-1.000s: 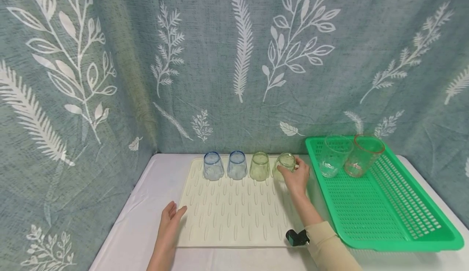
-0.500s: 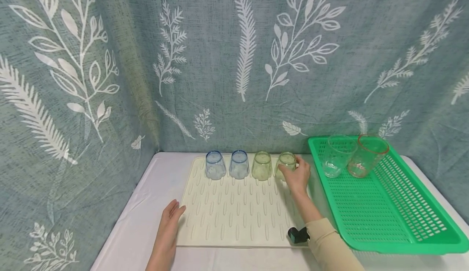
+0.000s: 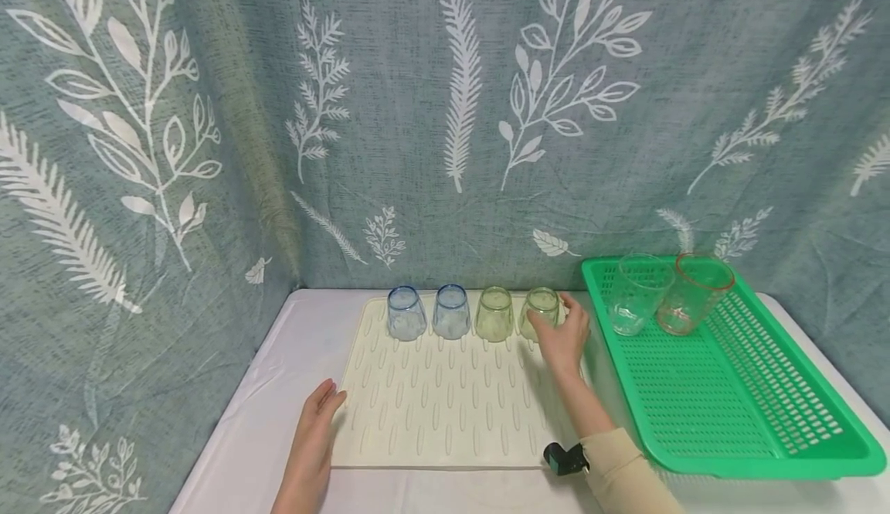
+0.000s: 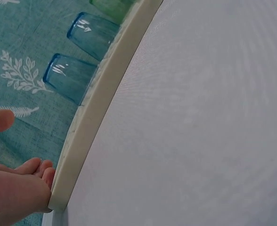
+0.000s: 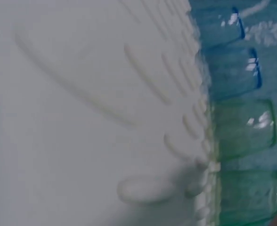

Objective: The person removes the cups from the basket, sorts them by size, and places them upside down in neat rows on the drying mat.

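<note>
Two blue glasses (image 3: 406,314) (image 3: 452,313) and a green glass (image 3: 494,315) stand narrow end up in a row along the back of a cream ridged drying mat (image 3: 452,406). At the row's right end, my right hand (image 3: 565,340) grips a second green glass (image 3: 541,305), thumb on its near left side and fingers at its right. That green glass (image 5: 249,195) stands on the mat in the right wrist view; only a bit of the hand shows there. My left hand (image 3: 316,425) lies beside the mat's left edge with fingers extended, holding nothing.
A green perforated basket (image 3: 702,413) stands right of the mat. At its back are a tall clear glass (image 3: 631,305) and a red-rimmed glass (image 3: 684,309), both mouth up. A patterned curtain (image 3: 389,112) hangs behind the white-covered table (image 3: 278,390).
Only slight shifts of the head view and a small leftward drift of my left hand show. My right hand keeps its grip on the end green glass, which stays in place.
</note>
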{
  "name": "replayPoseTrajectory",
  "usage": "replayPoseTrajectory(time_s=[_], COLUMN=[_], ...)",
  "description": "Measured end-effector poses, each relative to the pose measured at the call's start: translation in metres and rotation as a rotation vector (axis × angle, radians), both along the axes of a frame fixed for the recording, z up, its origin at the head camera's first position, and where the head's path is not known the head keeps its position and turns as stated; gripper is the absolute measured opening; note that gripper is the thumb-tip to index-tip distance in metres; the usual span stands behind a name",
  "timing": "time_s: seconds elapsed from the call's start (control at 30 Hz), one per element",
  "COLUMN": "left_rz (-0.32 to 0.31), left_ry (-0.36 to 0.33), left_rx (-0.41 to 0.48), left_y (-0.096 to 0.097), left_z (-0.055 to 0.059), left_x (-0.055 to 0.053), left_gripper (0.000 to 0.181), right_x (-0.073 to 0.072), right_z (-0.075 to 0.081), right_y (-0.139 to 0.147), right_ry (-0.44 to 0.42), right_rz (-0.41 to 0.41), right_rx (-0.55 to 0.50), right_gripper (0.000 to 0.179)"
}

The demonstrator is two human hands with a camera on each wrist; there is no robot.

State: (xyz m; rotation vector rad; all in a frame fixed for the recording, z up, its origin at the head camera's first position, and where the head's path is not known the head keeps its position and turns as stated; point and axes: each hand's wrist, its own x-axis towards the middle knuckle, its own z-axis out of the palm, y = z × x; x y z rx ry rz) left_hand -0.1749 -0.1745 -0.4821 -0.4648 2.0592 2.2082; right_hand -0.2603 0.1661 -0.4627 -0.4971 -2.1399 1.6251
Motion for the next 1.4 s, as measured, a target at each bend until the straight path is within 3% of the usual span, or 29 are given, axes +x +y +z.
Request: replayPoseTrajectory(time_s=[0.27, 0.57, 0.77, 1.07, 1.4], left_rz=[0.009, 0.014, 0.0, -0.012, -0.023], left_ry=[-0.008, -0.021, -0.018, -0.016, -0.049], left_rx=[-0.013, -0.071, -0.067, -0.069, -0.054], left_y=[0.0, 0.001, 0.001, 0.001, 0.001], left_z=[0.0, 0.003, 0.001, 0.0, 0.001], left_x=[-0.002, -0.005, -0.004, -0.002, 0.0], left_gripper=[0.076, 0.076, 0.077, 0.077, 0.077], right_x=[0.019, 0.048, 0.063, 0.069, 0.056], right_z=[0.023, 0.073, 0.1, 0.123, 0.129], right_y=[-0.009, -0.001, 0.019, 0.064, 0.11], right_ry=[0.064, 0.06, 0.057, 0.104, 0.228], right_rz=[0.045, 0.179, 0.219, 0.154, -0.047], right_rx=[-0.067, -0.262, -0.306, -0.266, -0.202], right_gripper=[0.063, 0.06, 0.059, 0.058, 0.055])
